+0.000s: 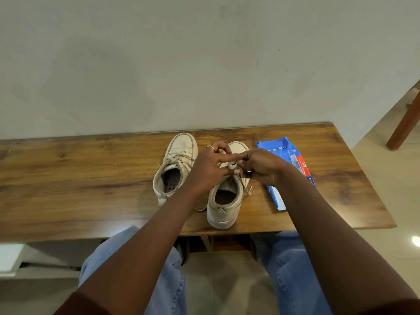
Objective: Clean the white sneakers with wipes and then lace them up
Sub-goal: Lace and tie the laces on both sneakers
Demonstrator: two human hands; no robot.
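- Closest in, knees in blue jeans sit below both forearms, on the near side of the grips.
- The wooden counter carries everything, and its near edge runs under the forearms.
- One sneaker stands right beneath the grips with its heel toward us and its toe poking out beyond the fingers.
- The left grip has its fingers curled, pinching the lace over that sneaker's tongue.
- The right grip touches the left one, fingers curled and pinching the same lace. A loose lace end dangles just below it.
- The second sneaker stands upright just left of the left grip, with laces crossing its top.
- A blue wipes pack lies flat just right of the right grip, partly behind that wrist.
- Beyond the grips is a grey wall.
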